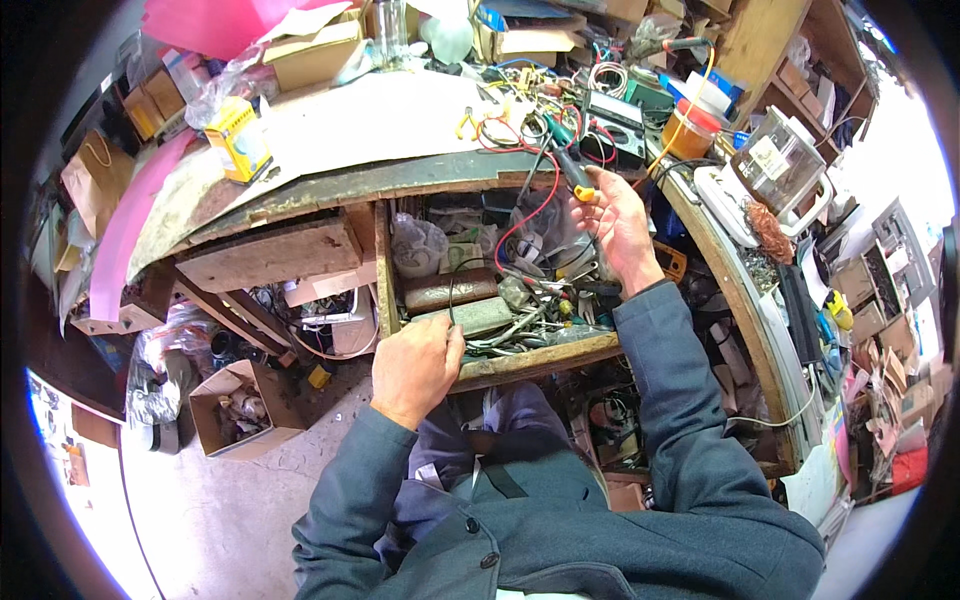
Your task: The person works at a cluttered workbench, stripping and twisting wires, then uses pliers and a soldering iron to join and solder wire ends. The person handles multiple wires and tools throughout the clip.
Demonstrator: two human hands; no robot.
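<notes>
My right hand [617, 228] is raised above the back right of an open wooden drawer [545, 362], its fingers closed round the yellow end of a tool with a dark handle [572, 170]. The tool slants up and left toward the bench; its exact kind is unclear. At the drawer's front left corner, my left hand [412, 368] is curled over the front edge, with the fingertips partly hidden. A thin black lead [452, 290] rises beside those fingertips. Inside the drawer lie a grey block [470, 318], a brown block [450, 291] and several metal hand tools [525, 328].
Beyond the drawer, tangled wires, a black meter [614, 118] and an orange tub [688, 130] crowd the bench [370, 110]. A yellow box [238, 142] stands left. On the right are a clear appliance jug [778, 150] and clutter; a cardboard box [250, 410] sits on the floor.
</notes>
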